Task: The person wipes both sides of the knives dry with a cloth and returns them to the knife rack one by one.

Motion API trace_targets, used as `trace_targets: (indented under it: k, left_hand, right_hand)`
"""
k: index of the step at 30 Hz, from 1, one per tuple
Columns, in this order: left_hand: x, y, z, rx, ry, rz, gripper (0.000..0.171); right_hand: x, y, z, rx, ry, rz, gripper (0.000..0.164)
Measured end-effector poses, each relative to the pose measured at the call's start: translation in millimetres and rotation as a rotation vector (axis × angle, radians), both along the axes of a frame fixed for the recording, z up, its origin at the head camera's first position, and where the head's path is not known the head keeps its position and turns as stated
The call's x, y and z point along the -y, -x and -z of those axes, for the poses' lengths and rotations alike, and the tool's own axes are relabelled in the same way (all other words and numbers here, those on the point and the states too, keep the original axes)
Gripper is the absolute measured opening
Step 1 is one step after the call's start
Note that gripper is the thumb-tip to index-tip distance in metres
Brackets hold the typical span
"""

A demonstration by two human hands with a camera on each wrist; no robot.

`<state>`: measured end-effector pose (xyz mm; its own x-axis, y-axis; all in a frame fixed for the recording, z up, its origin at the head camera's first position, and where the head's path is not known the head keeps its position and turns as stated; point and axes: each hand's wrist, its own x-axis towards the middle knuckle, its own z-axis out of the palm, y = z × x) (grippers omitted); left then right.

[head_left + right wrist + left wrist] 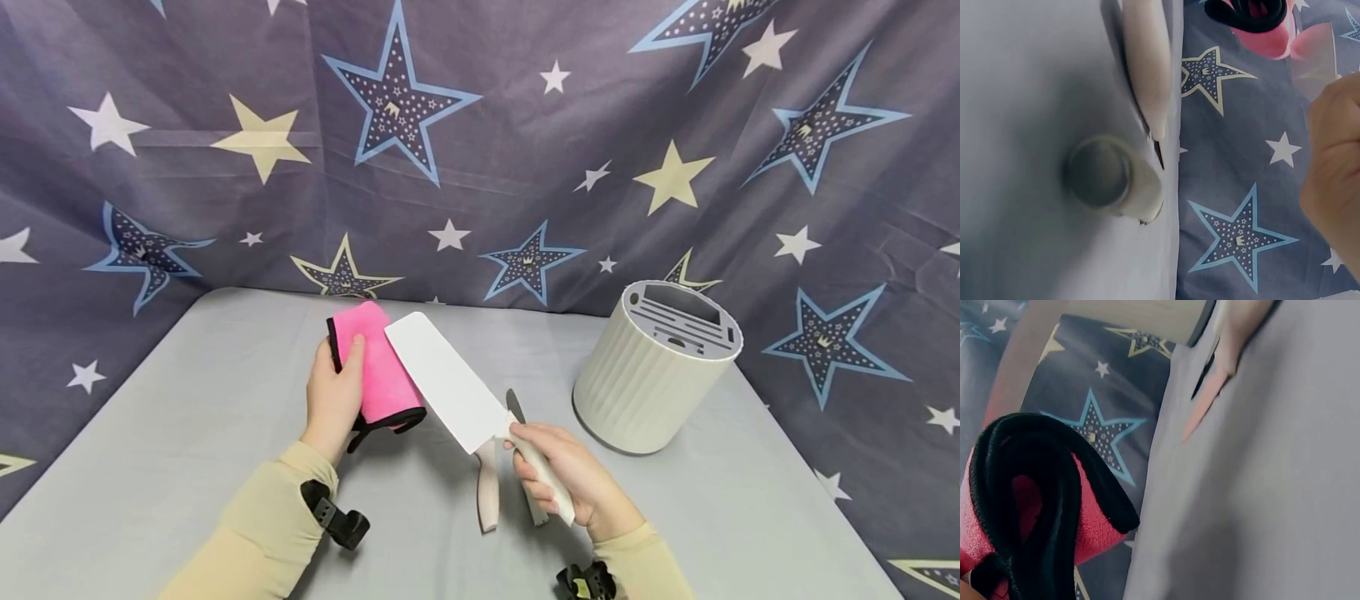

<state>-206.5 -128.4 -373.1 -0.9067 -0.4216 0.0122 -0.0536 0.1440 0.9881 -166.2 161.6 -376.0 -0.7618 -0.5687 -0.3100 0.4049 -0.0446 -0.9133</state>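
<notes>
My left hand grips a folded pink cloth with black edging; its folded end shows close up in the left wrist view. In my right hand is a white cleaver, held by its pale handle. The broad blade points up and left, and its far corner overlaps the cloth's edge in the head view. Below the cleaver, a knife with a pinkish-beige handle lies on the table, its blade hidden. Another knife, with a dark blade, lies partly behind my right hand.
A ribbed, off-white round knife block stands on the right of the grey table, slots facing up. A star-patterned curtain hangs behind and along the sides. Black wrist cameras sit on both of my sleeves.
</notes>
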Motion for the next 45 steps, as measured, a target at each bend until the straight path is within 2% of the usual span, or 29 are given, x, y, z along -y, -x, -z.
trace_targets:
  k: [8,14,18,22,30,34,39,45]
  left_hand:
    - [-12.9,0.0,-4.1,-0.041,-0.182,0.007,0.062]
    - [-17.5,-3.1,-7.4,-0.047,-0.269,0.07,0.063]
    - [-21.2,-5.8,-9.1,-0.024,-0.381,0.119,0.063]
    - [-24.9,-7.4,-9.8,0.042,-0.492,0.157,0.061]
    - [-32.0,-6.0,-10.2,0.078,-0.633,0.201,0.05]
    - [-36.1,-6.1,-12.1,0.086,-0.651,0.206,0.053]
    - [-39.1,-6.1,-12.0,0.081,-0.626,0.198,0.058]
    - [-39.6,-4.5,-9.3,0.096,-0.623,0.203,0.056]
  right_hand:
    - [8.2,-4.0,-4.2,0.007,0.04,-0.026,0.03]
    - [13.7,-5.0,-6.5,-0.003,0.052,-0.035,0.032]
    - [15.8,-4.8,-5.6,0.001,0.057,-0.023,0.029]
    - [17.5,-4.1,-3.6,-0.008,0.039,-0.006,0.028]
    - [19.8,-1.7,-1.3,-0.026,-0.035,0.035,0.032]
    - [21.3,-0.4,-1.3,-0.047,-0.07,0.048,0.032]
    - [24.0,1.9,-1.6,-0.064,-0.104,0.053,0.033]
    - [27.9,8.0,-0.4,-0.069,-0.119,0.048,0.032]
